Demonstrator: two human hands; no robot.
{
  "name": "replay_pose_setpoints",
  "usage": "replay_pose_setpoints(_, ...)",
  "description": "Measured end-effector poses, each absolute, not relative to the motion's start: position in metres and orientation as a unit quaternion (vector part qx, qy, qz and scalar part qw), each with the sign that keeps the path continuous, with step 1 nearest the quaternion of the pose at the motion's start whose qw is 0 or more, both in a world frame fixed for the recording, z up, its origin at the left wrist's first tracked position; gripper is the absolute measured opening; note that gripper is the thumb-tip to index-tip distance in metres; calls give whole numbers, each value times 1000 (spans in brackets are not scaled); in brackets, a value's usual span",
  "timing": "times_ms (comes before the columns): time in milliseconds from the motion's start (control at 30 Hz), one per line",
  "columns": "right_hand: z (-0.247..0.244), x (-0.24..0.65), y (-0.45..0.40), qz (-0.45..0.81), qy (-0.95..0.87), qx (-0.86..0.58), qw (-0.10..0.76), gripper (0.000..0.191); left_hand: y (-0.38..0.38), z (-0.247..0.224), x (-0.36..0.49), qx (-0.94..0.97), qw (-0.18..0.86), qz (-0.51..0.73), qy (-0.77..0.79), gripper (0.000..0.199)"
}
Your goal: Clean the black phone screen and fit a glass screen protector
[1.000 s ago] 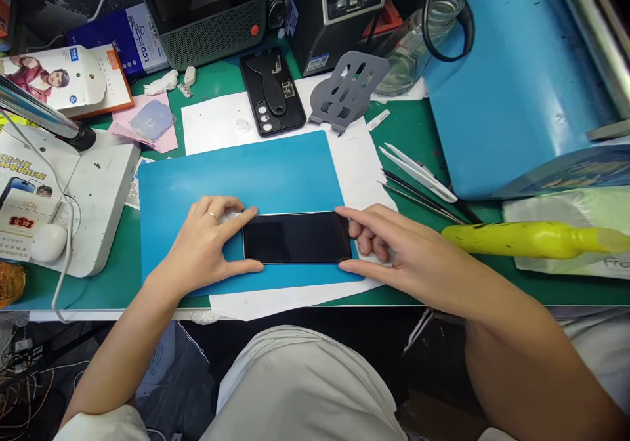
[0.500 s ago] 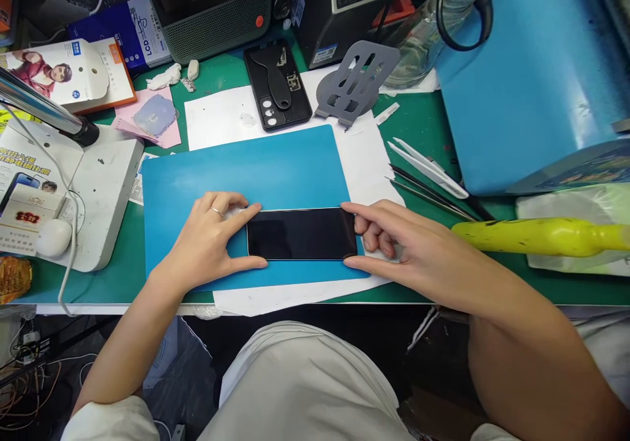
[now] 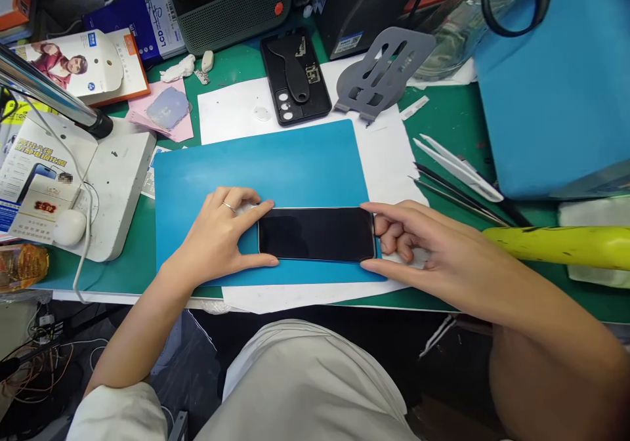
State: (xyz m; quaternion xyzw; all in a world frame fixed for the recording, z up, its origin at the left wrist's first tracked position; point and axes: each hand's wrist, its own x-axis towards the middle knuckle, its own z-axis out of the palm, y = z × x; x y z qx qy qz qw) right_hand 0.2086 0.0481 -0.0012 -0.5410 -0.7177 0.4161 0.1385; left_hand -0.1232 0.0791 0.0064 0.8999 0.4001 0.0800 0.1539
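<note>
A smartphone (image 3: 316,233) with a dark screen lies sideways on a blue mat (image 3: 266,159). My left hand (image 3: 224,234), a ring on one finger, grips the phone's left end, thumb on the near edge and index finger on the far edge. At the other end, my right hand (image 3: 413,241) pinches the right corners the same way. Its other fingers are curled in, with some white material, perhaps a cloth, under them. A bit of white also shows beneath the fingers of my left hand.
Behind the mat are a black phone case (image 3: 296,77) and a grey folding stand (image 3: 384,73). Tweezers (image 3: 460,168) and a yellow bottle-shaped thing (image 3: 556,245) lie to the right. A white box-like base (image 3: 125,185) with a metal pole stands left. A glass jar (image 3: 453,34) is at the back.
The whole view has shifted, so things appear farther right. Both hands keep the same hold on the phone, which has not visibly moved on the mat.
</note>
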Motion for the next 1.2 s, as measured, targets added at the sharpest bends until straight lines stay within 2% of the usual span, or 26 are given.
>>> replay_pose_setpoints(433, -9, 210, 46, 414, -720, -526, 186, 54, 78, 4, -123, 895, 167, 97, 401, 79)
replay_pose_setpoints(1200, -5, 208, 48, 385, -743, -528, 143, 57, 80, 6, -123, 903, 150, 91, 392, 77)
